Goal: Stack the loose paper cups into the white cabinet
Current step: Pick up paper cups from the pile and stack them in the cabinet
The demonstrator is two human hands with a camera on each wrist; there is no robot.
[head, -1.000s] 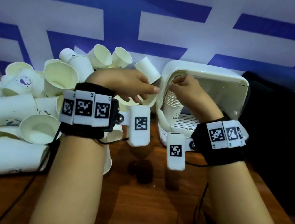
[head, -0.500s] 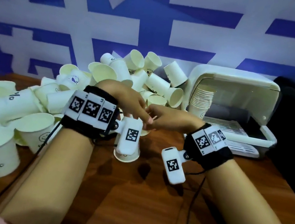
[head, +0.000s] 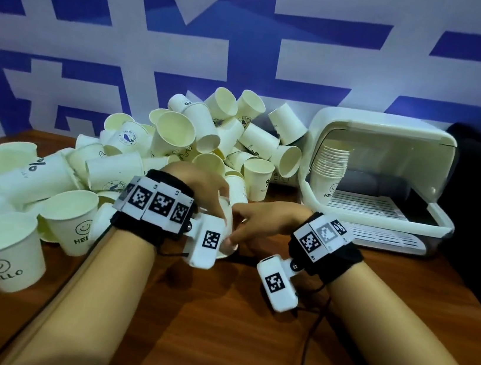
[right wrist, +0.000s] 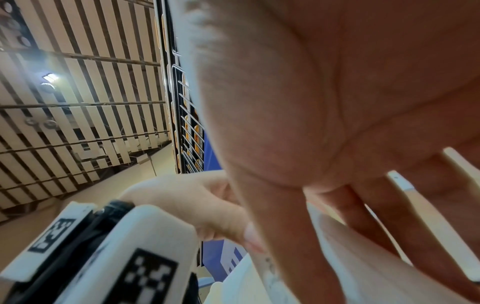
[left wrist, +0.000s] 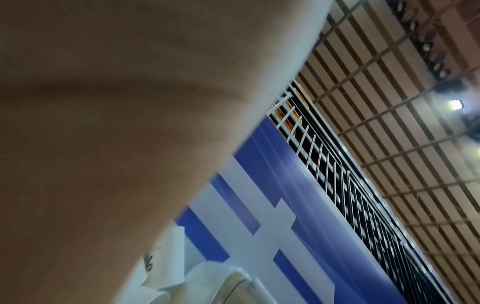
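Paper cup [head: 226,227] at frame centre, grasped by left hand [head: 198,188] and right hand [head: 261,222]; cup pile [head: 176,148] crowds behind, white cabinet [head: 385,134] open at right.

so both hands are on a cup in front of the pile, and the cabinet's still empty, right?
Not empty. The head view shows a stack of cups standing inside the white cabinet at its left side. Both hands, left hand and right hand, are on a cup.

Matt cream paper cups [head: 175,134] heaped in the left half of the frame, on a reddish-brown wood-grain tabletop [head: 209,348] with a slight sheen. On the right, the white cabinet [head: 385,134] looks like smooth glossy plastic. Black cloth wristbands [head: 342,261].
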